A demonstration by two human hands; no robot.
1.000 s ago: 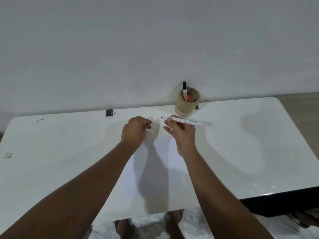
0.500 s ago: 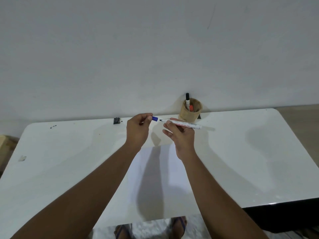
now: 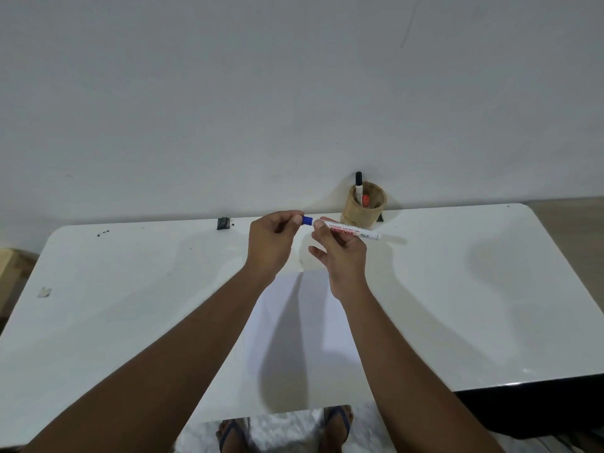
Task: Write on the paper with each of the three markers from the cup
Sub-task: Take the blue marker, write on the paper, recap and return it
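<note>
Both hands are raised above the far part of the white table (image 3: 457, 289). My right hand (image 3: 340, 253) grips a white marker (image 3: 354, 232) that lies level, pointing left. My left hand (image 3: 271, 243) pinches its blue cap (image 3: 307, 220), which sits on or right at the marker's tip. A white sheet of paper (image 3: 313, 328) lies below my wrists, partly shaded by my arms. A wooden cup (image 3: 364, 207) stands at the back against the wall and holds a black-capped marker (image 3: 359, 184) and a red-capped marker (image 3: 365, 201).
A small dark object (image 3: 223, 223) lies at the table's back edge left of my hands. A scrap (image 3: 44, 292) sits near the left edge. The wall rises right behind the table. Feet in sandals (image 3: 336, 426) show below the front edge.
The marker's bare tip showed a second ago with the cap in my left fist. My left hand has since brought the blue cap onto the tip. The view has tilted upward.
</note>
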